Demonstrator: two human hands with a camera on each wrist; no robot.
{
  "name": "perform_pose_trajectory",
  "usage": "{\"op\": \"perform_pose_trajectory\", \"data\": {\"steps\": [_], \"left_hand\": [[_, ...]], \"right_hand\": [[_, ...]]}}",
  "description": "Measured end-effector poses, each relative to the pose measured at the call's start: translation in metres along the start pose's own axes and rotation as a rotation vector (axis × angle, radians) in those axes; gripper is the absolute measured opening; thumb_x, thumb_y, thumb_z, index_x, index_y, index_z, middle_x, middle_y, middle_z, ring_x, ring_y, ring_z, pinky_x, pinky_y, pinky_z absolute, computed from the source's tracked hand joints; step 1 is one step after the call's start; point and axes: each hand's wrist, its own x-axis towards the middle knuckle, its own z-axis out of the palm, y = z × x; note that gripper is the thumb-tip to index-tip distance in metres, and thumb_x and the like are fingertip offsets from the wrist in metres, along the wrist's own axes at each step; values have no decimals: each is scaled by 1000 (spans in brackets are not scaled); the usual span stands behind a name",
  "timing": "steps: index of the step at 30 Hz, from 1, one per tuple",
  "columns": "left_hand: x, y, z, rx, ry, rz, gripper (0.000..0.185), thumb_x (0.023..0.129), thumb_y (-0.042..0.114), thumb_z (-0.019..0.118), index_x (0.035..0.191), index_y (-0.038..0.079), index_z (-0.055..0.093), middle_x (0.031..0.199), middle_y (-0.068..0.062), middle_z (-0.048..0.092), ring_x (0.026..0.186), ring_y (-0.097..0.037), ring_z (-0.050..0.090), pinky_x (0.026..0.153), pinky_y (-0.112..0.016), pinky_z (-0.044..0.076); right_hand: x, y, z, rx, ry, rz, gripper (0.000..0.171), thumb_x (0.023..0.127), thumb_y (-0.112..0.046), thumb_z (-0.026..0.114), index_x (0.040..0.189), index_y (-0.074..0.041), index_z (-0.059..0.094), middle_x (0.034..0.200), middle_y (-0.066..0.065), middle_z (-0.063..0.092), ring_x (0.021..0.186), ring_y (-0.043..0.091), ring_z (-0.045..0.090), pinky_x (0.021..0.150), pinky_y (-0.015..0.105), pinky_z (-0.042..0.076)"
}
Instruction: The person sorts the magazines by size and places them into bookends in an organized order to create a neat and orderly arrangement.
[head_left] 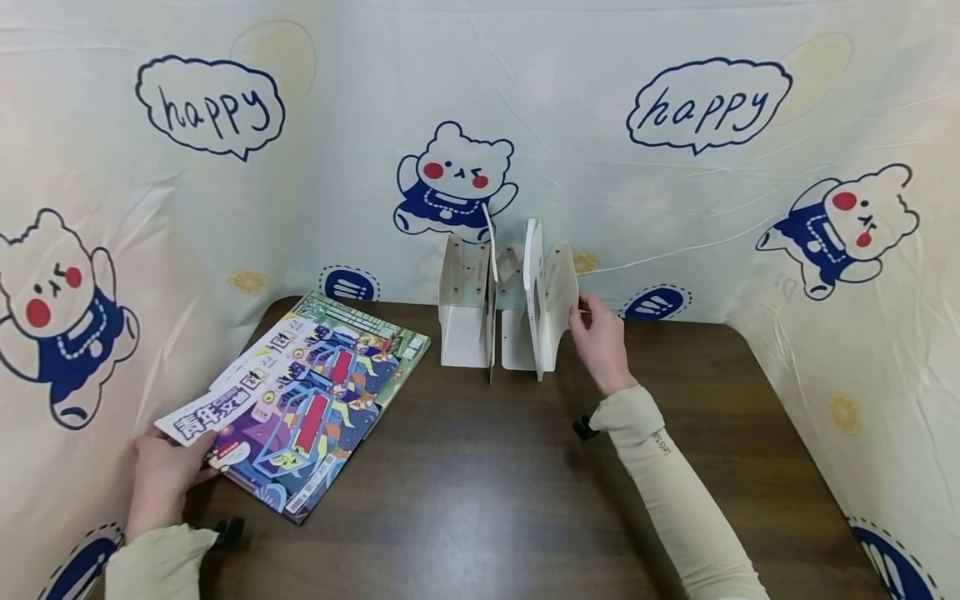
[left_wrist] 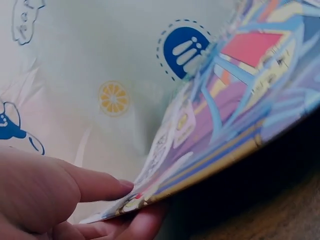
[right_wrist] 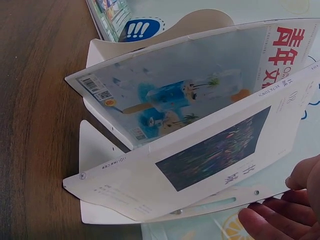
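My left hand (head_left: 167,475) pinches the near-left corner of a colourful magazine (head_left: 300,433), thumb above and fingers beneath. In the left wrist view the magazine's edge (left_wrist: 210,182) is lifted and tilted. It lies over a green-covered magazine (head_left: 408,354) on the table's left side. With my right hand (head_left: 602,342) I hold the right outer panel of a white book rack (head_left: 465,337). Between the rack's panels a blue-grey magazine (right_wrist: 190,95) and a white-covered magazine (right_wrist: 125,182) stand on edge, leaning. My right thumb and fingers (right_wrist: 280,217) are at the panel's edge.
The brown wooden table (head_left: 450,500) is enclosed at the back and sides by a pale printed cloth (head_left: 577,92) with bears and lettering. The rack stands at the table's back edge, close to the cloth. Black straps (head_left: 583,428) sit at both wrists.
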Motion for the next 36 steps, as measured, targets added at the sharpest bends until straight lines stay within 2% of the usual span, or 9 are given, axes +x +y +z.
{"op": "perform_pose_trajectory", "data": {"steps": [4, 6, 8, 11, 14, 19, 25, 30, 36], "left_hand": [[-1, 1, 0, 11, -55, 21, 78, 106, 33, 58, 160, -9, 20, 139, -37, 45, 70, -3, 63, 64, -32, 63], [-2, 2, -1, 16, -86, 5, 79, 106, 36, 57, 160, -10, 21, 126, -31, 56, 71, -4, 64, 65, -32, 63], [-3, 3, -2, 19, -115, -2, 81, 106, 38, 58, 161, -8, 20, 107, -17, 65, 72, -4, 65, 67, -32, 63], [-5, 5, -3, 3, -165, 15, 84, 105, 38, 60, 163, -4, 17, 95, 9, 63, 74, -6, 68, 70, -35, 64], [-7, 7, -3, -16, -231, 62, 86, 104, 36, 63, 164, 1, 13, 94, 19, 60, 78, -8, 71, 72, -39, 65], [-10, 10, -4, -57, -312, 129, 81, 106, 24, 61, 165, 6, 9, 99, 20, 63, 80, -12, 75, 73, -44, 64], [-14, 12, -2, -67, -303, 152, 75, 108, 11, 55, 165, 7, 6, 103, 15, 65, 80, -14, 74, 72, -44, 65], [-15, 18, 2, -37, -256, 77, 68, 109, 17, 51, 160, -11, 15, 92, 12, 69, 76, -9, 72, 72, -37, 64], [-18, 19, 7, -40, -231, 95, 68, 110, 23, 52, 160, -10, 22, 89, 17, 69, 77, -7, 72, 72, -36, 64]], "right_hand": [[-1, -1, 0, -10, 3, -4, 27, 104, -9, 61, 128, 4, 66, 119, 26, 71, 95, 38, 73, 81, 51, 62], [-2, 0, 0, -18, 5, -5, 27, 104, -9, 60, 128, 4, 66, 119, 25, 71, 95, 37, 73, 81, 51, 62], [-2, 0, 1, -23, 9, -8, 27, 104, -8, 60, 127, 4, 66, 119, 25, 71, 95, 37, 73, 81, 50, 63], [-2, 1, 2, -24, 14, -12, 27, 104, -7, 60, 127, 5, 66, 119, 27, 71, 95, 38, 73, 81, 51, 63], [-2, 1, 2, -22, 23, -19, 26, 103, -7, 60, 126, 6, 66, 118, 28, 71, 95, 38, 73, 80, 51, 62], [-2, 1, 2, -33, 34, -25, 27, 104, -9, 59, 126, 5, 67, 116, 26, 72, 94, 37, 74, 80, 51, 62], [-1, 2, 3, -31, 32, -23, 27, 105, -9, 59, 126, 6, 67, 117, 27, 72, 95, 37, 74, 80, 51, 62], [-2, 1, 3, -24, 23, -14, 29, 106, -11, 58, 128, 5, 66, 119, 27, 71, 96, 38, 74, 80, 51, 62], [-2, 0, 2, -35, 20, -18, 31, 107, -13, 56, 131, 5, 65, 120, 25, 71, 97, 37, 73, 79, 49, 62]]}}
